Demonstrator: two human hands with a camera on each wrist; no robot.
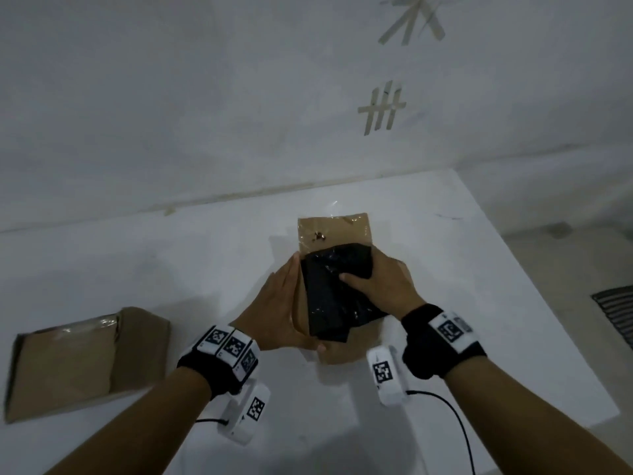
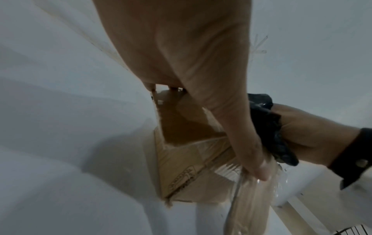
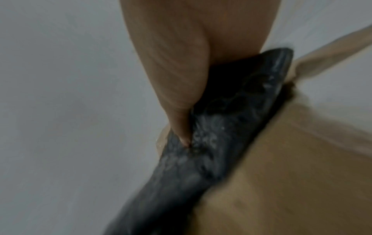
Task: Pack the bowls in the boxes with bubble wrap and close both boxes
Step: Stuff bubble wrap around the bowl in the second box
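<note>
An open brown cardboard box [image 1: 342, 231] stands mid-table with its flaps spread. My right hand [image 1: 383, 286] grips a dark bundle of black bubble wrap [image 1: 329, 296] over the box's opening, thumb pressed into its top. In the right wrist view the thumb [image 3: 181, 95] digs into the wrap [image 3: 211, 151] beside the box wall [image 3: 281, 174]. My left hand [image 1: 284, 303] lies flat along the box's left flap, fingers straight. In the left wrist view the thumb [image 2: 259, 171] touches a taped flap of the box [image 2: 177, 159]. No bowl is visible.
A second cardboard box [image 1: 68, 361] lies on its side at the left of the white table [image 1: 171, 269]. A wall runs behind the table, and the table's edge falls away at the right above a floor grate [image 1: 616, 313]. Black cables [image 1: 452, 416] hang from both wrists.
</note>
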